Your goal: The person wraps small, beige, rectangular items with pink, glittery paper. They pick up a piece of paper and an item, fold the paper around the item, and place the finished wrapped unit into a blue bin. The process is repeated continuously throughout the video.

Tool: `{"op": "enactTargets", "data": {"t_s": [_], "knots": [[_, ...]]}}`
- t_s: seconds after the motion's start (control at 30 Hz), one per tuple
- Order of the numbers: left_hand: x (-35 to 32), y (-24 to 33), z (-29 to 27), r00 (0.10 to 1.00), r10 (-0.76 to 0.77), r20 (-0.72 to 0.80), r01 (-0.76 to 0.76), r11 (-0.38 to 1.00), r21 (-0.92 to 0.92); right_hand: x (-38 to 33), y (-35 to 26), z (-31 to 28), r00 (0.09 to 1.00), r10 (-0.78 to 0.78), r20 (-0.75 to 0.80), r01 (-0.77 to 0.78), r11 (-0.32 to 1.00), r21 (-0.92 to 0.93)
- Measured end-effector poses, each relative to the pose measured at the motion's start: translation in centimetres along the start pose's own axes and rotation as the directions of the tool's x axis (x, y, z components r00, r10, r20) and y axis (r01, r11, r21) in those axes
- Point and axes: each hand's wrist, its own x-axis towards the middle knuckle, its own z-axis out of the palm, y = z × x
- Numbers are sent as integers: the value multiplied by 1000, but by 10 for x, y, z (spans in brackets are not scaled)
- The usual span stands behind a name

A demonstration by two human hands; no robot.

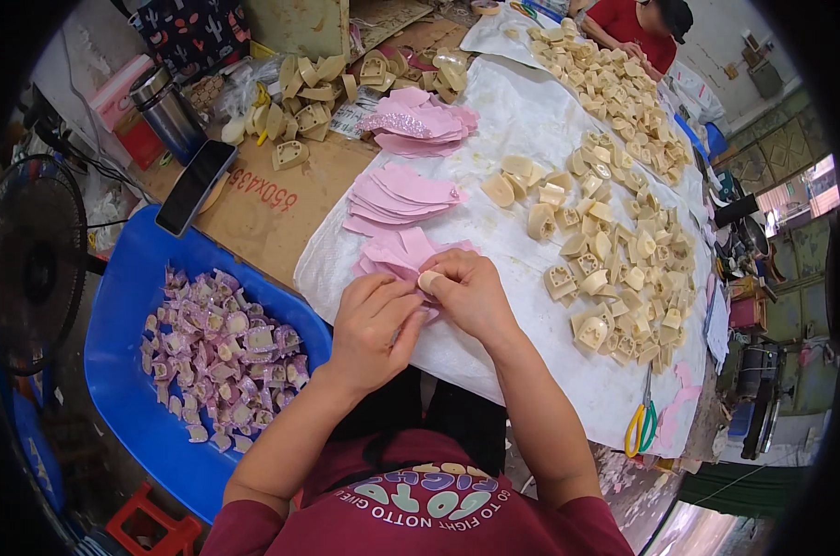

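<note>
My right hand [474,293] is closed, pinching a small beige plastic shoe heel [428,282] between thumb and fingers. Just beside it, my left hand [372,326] has its fingers drawn together close to the heel; what lies in their pinch is hidden. Pink material shows between and behind both hands, from the nearest stack of pink strips [394,252]. Farther off lie a second pink stack [397,196] and a glittery pink stack [420,119]. To the right, a loose pile of beige heels [624,269] covers part of the white cloth [494,120].
At left stands a blue tub [114,371] of pink-wrapped heels [221,352]. A phone [196,188] and a steel flask [165,111] stand behind it. Scissors [640,428] lie at the right edge. A fan [33,264] is far left. Another person [635,32] sits across the table.
</note>
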Motion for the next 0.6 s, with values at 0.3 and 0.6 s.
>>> {"op": "enactTargets", "data": {"t_s": [0.3,0.6], "knots": [[-5,17,-11,994,-112,4,112,993,-42,-27,8,-46,696,-159,-701,274,960,55],[7,44,18,462,-526,714,638,-363,-680,-83,1,-68,803,-589,86,483,561,-672]]}}
